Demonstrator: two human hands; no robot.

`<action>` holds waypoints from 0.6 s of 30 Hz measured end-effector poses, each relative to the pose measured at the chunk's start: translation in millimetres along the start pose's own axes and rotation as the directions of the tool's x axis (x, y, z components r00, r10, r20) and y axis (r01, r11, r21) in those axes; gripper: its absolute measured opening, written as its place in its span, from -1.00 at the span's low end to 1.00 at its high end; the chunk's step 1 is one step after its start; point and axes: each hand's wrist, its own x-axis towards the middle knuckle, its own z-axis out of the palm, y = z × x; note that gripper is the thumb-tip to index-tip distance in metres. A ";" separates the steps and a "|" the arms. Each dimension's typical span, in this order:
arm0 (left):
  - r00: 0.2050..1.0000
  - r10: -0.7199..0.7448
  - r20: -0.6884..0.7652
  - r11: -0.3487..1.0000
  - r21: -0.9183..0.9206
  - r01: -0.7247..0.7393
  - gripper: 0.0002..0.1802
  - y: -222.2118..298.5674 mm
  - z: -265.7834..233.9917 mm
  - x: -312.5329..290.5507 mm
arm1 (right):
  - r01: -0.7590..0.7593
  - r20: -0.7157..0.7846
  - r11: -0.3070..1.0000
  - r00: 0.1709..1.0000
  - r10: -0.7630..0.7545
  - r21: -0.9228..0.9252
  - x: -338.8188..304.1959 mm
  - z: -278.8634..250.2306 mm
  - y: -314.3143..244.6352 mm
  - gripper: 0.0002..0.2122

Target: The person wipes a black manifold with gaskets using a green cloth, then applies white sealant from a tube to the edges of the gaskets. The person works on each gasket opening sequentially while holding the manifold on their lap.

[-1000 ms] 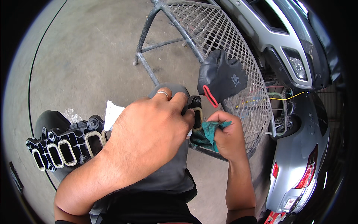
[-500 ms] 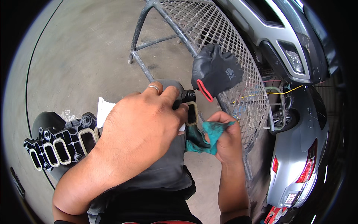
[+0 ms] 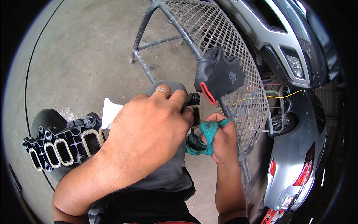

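A black plastic intake manifold with pale gaskets round its oval ports lies across my lap. My left hand is bent over its middle, fingers curled towards its right end. From under the palm sticks out the flat end of a white tube; the rest of the tube is mostly hidden. My right hand pinches a teal rag close to the manifold's right end. Part of the rag hangs round a dark piece below the last port; whether it touches is hard to see.
A black work glove with a red cuff rests on the metal-mesh stand ahead of me. To the right stand a silver car and, farther up, another vehicle's bumper. A yellow cable runs by the mesh.
My right hand has drawn the rag closer in, and its folds have shifted. My left hand stays over the manifold and tube. The whole view has shifted slightly.
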 end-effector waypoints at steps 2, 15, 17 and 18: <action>1.000 -0.003 0.016 1.000 0.020 0.002 -0.50 0.2 -0.1 0.1 | 0.011 0.014 1.000 1.000 -0.011 0.015 -0.4 1.4 0.3 -0.90; 1.000 0.000 0.017 1.000 0.022 0.000 -0.50 1.2 -1.1 -0.2 | 0.044 -0.026 0.991 0.999 -0.048 -0.129 -2.5 7.0 2.7 -0.87; 1.000 -0.001 0.018 1.000 0.023 0.000 -0.50 1.4 -1.5 -0.5 | 0.053 -0.048 0.986 0.997 -0.061 -0.158 -1.6 6.1 2.5 -0.86; 1.000 0.001 0.015 1.000 0.018 -0.002 -0.50 1.6 -1.3 -0.5 | 0.042 -0.052 0.985 0.997 -0.052 -0.165 -1.2 5.6 2.3 -0.86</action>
